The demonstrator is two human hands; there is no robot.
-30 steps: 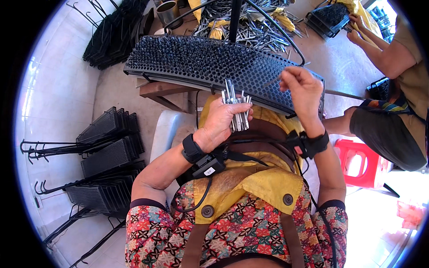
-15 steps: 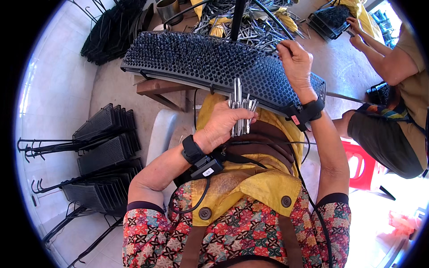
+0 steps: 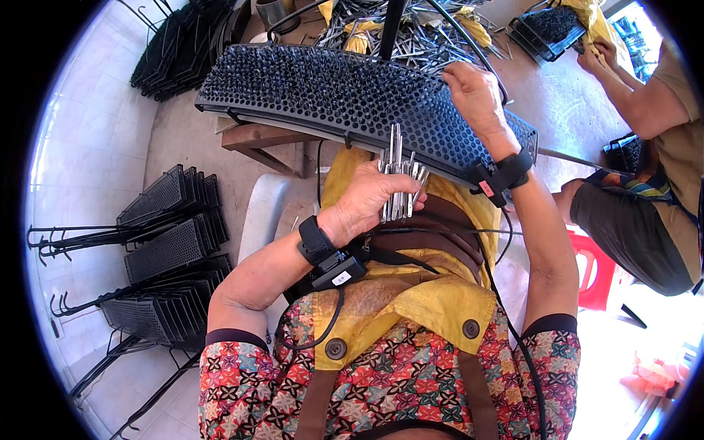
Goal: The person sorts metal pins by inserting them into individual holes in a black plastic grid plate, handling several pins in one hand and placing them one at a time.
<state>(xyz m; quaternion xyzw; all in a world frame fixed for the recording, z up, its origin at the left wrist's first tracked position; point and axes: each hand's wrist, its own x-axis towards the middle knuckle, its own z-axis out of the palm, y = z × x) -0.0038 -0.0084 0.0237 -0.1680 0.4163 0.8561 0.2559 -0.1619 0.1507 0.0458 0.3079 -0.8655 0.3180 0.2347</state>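
My left hand [image 3: 361,196] is closed around a bundle of thin silvery metal rods [image 3: 402,192], a few sticking up above the rest. It stays low, just in front of a long black perforated rack [image 3: 308,99]. Many holes at the rack's left and middle are filled with dark upright pieces; toward the right, bare holes show. Over the right part of the rack, my right hand [image 3: 475,99] has its fingertips pinched together near the far edge. Whatever lies between those fingertips is too small to make out.
Behind the rack lies a heap of loose metal rods [image 3: 411,37] beside a metal cup [image 3: 277,15]. Stacked black racks [image 3: 165,253] with long hooks stand at left. A co-worker [image 3: 645,110] handles another rack [image 3: 546,33] at right, near a red stool [image 3: 594,271].
My right hand has shifted slightly left and up over the rack, still pinched. My left hand keeps its hold on the rods. The co-worker's hands have moved a little.
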